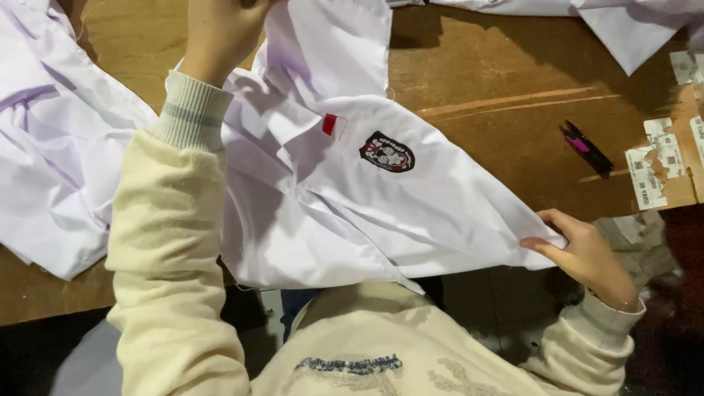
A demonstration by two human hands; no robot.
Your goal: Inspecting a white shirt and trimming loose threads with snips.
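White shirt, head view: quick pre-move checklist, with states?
1. Right hand grip on the white shirt: ok, fingers pinch its corner at the table edge.
2. Left hand grip: cannot tell, raised at the shirt's upper part, fingers cut off by the frame's top edge.
3. Embroidered badge and red-and-white tab facing up: ok.
4. Fabric flat: not ok, creased and folded between the hands.
5. Black-and-pink tool clear of the shirt: ok, lies apart on the brown table.
6. Other white garments separate: cannot tell, the left pile lies against the shirt.
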